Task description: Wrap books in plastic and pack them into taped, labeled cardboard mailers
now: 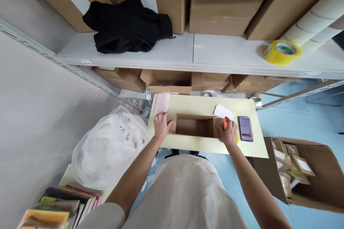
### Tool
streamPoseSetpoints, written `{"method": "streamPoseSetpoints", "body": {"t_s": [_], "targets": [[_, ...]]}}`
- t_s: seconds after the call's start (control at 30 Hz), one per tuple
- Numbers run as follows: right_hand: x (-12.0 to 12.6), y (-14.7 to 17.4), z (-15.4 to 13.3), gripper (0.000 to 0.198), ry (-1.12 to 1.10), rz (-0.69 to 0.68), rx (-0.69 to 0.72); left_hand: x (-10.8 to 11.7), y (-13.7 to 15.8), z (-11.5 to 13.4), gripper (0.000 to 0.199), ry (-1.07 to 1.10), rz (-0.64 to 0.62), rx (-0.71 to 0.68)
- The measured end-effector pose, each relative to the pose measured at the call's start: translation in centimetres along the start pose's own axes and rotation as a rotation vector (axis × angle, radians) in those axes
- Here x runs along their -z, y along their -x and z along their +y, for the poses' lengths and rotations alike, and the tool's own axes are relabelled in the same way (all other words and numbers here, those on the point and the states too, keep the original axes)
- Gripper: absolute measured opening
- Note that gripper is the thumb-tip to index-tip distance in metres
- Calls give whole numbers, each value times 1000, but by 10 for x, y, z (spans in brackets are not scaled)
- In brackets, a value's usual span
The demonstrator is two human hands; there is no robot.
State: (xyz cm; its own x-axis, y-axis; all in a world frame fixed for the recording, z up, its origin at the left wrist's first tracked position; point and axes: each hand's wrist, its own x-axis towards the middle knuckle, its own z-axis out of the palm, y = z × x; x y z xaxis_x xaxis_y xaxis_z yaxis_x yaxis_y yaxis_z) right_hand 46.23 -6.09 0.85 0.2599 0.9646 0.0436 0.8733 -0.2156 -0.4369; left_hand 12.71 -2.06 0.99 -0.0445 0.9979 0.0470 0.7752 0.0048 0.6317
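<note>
A small cardboard box (pixel 195 126) lies open-topped on the pale yellow table, its end flaps spread left and right. My left hand (pixel 161 127) is at the left flap, fingers curled over its outer side and thumb along it. At the opposite end my right hand (pixel 229 134) has its thumb on the right flap and its fingers bent. A red-orange piece (pixel 225 123) shows between that thumb and the fingers. Bits of blue and yellow appear beside the wrist; the hand hides most of whatever they belong to.
A phone (pixel 245 128) and white cards (pixel 223 111) lie on the table (pixel 193 145). Left stands a big translucent white plastic bag (pixel 110 146) near stacked books (pixel 67 204). A large carton (pixel 319 171) holds small boxes at right. A shelf (pixel 215 52) overhead carries cartons and yellow tape (pixel 282 52).
</note>
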Motion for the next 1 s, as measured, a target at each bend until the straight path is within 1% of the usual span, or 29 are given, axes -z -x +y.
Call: {"method": "streamPoseSetpoints", "body": {"t_s": [0.03, 0.07, 0.13, 0.17, 0.23, 0.33, 0.4, 0.5, 0.6, 0.67, 0.73, 0.83, 1.0], "targets": [[2, 3, -2, 38, 81, 6, 69, 2, 3, 2, 25, -52, -40, -54], [4, 5, -4, 30, 152, -30, 143, 5, 4, 4, 19, -100, -110, -99], [10, 7, -12, 21, 237, -182, 252, 9, 4, 10, 21, -170, -266, -150], [13, 7, -16, 21, 249, -263, 267, 11, 3, 14, 25, -196, -324, -150], [19, 6, -23, 25, 237, -368, 223, 12, 1, 21, 33, -233, -390, -110], [23, 8, -25, 35, 162, -428, 184, 10, 5, 27, 55, -246, -459, -36], [22, 12, -21, 54, 117, -449, 198, 4, 13, 28, 74, -212, -468, -24], [16, 21, -14, 85, 103, -462, 247, -8, 32, 23, 100, -150, -443, -30], [11, 22, -13, 111, 168, -441, 333, -19, 50, 17, 115, -140, -428, -19], [10, 16, -16, 123, 220, -437, 360, -24, 57, 14, 121, -127, -406, -6], [8, 5, -20, 130, 247, -452, 365, -27, 60, 11, 123, -102, -384, -3], [6, -12, -26, 135, 253, -500, 343, -30, 61, 7, 124, -74, -359, -3], [-2, -33, -25, 134, 247, -583, 331, -39, 60, 4, 124, -72, -287, 1]]}}
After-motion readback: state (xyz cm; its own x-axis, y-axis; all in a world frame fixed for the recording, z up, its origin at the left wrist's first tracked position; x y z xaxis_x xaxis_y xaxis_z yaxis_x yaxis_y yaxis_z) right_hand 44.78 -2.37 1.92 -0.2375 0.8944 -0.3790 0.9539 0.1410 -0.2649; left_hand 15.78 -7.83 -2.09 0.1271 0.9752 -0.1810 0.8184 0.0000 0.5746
